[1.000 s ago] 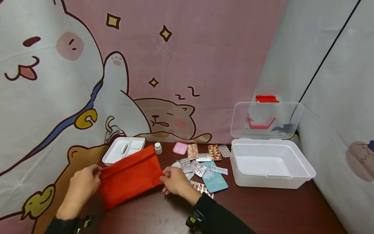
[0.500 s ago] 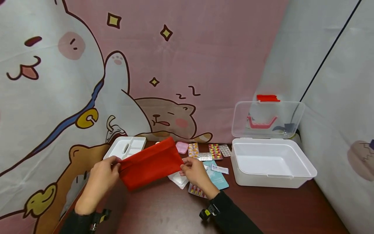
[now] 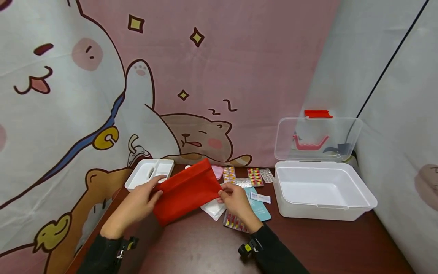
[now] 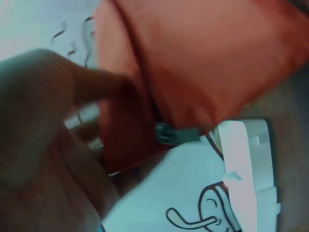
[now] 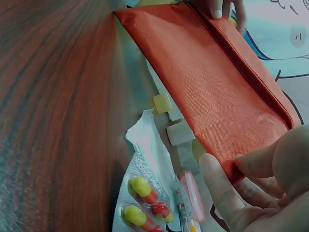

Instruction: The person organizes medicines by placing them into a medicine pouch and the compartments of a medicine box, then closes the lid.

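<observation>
A red fabric zip pouch (image 3: 188,194) is held tilted above the table between my two hands. My left hand (image 3: 140,201) holds it by the left end; in the left wrist view the thumb (image 4: 96,86) lies on its front and other fingers go behind. A small grey tab (image 4: 166,133), perhaps the zip pull, shows at the seam's end. My right hand (image 3: 237,205) pinches the lower right corner of the pouch between thumb and fingertips. Whether anything is inside cannot be seen. The pouch partly covers a white packet (image 3: 214,209) and a white bottle.
On the right stands a white box (image 3: 325,211) with its clear lid (image 3: 318,139) raised. A white divided tray (image 3: 145,171) is at the back left. Blister packs (image 3: 254,177), a pink case (image 3: 218,172), a teal packet (image 3: 261,209) and a small white strip (image 3: 261,197) lie around my right hand.
Both hands have carried the pouch to the right, toward the blister packs. The left hand's fingers have shifted along the pouch's left end. The pouch now covers most of the bottle.
</observation>
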`<state>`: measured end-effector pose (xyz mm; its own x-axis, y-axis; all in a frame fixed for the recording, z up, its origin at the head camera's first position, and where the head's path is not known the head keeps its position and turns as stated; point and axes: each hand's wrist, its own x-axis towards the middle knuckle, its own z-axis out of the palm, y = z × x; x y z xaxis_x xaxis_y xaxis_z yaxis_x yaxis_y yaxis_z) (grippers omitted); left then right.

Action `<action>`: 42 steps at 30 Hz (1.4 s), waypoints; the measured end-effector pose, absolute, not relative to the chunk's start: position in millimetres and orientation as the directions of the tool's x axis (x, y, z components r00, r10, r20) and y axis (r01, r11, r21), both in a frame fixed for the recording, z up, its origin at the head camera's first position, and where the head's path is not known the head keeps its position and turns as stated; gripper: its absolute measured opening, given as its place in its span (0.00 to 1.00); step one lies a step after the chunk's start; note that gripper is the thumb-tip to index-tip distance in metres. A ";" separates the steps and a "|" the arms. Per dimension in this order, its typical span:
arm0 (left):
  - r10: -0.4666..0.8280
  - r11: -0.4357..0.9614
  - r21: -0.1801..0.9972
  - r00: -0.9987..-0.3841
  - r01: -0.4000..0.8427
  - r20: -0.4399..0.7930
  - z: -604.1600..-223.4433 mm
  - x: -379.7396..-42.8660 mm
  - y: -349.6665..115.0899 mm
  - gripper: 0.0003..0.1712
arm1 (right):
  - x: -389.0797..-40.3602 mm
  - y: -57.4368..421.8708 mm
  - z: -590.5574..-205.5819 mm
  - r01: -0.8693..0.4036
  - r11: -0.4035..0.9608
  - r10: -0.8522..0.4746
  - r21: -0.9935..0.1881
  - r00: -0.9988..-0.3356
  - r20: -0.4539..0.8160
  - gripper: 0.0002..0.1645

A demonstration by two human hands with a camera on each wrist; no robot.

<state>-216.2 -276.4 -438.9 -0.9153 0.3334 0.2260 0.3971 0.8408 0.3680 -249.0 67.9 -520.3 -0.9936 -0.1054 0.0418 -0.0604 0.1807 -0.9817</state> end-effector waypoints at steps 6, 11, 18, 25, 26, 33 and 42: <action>0.485 0.793 0.282 -0.839 0.541 0.247 -435.6 -223.6 -258.5 0.36 | -253.3 70.0 -520.9 -0.065 0.193 -0.086 -0.979 -0.995 0.049 0.11; 0.541 0.724 0.387 -0.818 0.572 0.196 -432.6 -227.5 -242.4 0.31 | -256.5 75.2 -520.5 -0.041 0.189 -0.053 -0.981 -0.998 0.032 0.13; 0.504 0.764 0.343 -0.837 0.546 0.211 -427.2 -220.7 -222.2 0.30 | -258.2 78.7 -518.7 -0.035 0.275 0.007 -0.961 -0.999 0.039 0.20; 0.464 0.816 0.266 -0.856 0.513 0.226 -409.2 -209.4 -202.3 0.28 | -253.0 68.1 -511.1 -0.126 0.404 -0.026 -0.906 -0.992 0.126 0.32; 0.456 0.821 0.274 -0.865 0.500 0.212 -406.2 -208.1 -199.7 0.28 | -250.4 65.9 -507.8 -0.145 0.412 -0.038 -0.900 -0.989 0.142 0.31; 0.404 0.840 0.346 -0.907 0.418 0.115 -388.5 -203.9 -184.6 0.28 | -226.3 46.6 -476.2 -0.397 0.399 -0.228 -0.827 -0.916 0.330 0.16; 0.331 0.875 0.349 -0.941 0.335 0.073 -390.2 -202.4 -183.0 0.29 | -211.1 25.3 -484.6 -0.698 0.454 -0.461 -0.554 -0.716 0.524 0.19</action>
